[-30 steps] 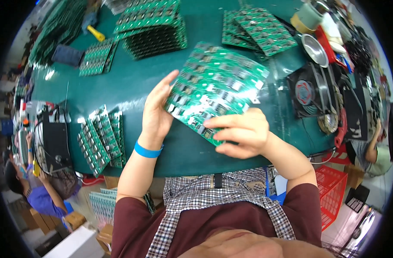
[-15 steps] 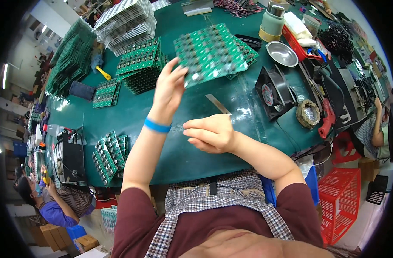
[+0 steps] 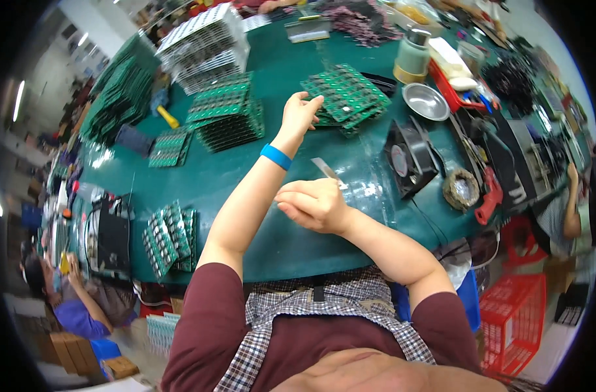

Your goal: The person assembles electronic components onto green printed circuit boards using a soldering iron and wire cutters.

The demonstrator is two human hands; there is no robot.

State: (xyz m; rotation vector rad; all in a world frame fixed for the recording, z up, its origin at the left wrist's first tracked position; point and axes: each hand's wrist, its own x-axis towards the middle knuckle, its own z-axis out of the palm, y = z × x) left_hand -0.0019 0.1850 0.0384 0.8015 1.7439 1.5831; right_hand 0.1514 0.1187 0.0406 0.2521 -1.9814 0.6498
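My left hand (image 3: 300,119), with a blue band at its wrist, reaches to the left edge of a small stack of green circuit board panels (image 3: 347,97). Its fingers are spread and nothing is gripped between them. Closer to me, my right hand (image 3: 316,205) hovers over the table with its fingers pressed together. What they may hold is hidden. A thin metal strip (image 3: 324,168) lies on the green table (image 3: 259,238) just beyond that hand, partly covered by it.
Taller piles of panels (image 3: 227,117) stand left of the stack. Near left lie a few more boards (image 3: 170,240). Toward the right are a black fan (image 3: 409,160), a metal bowl (image 3: 426,101), a flask (image 3: 412,59) and a red-handled tool (image 3: 488,199). Other people sit at both sides.
The circuit board panel that my left hand held raised now lies on the small stack, and the hand has let go. My right hand stays closed near the metal strip. The view has shifted slightly.
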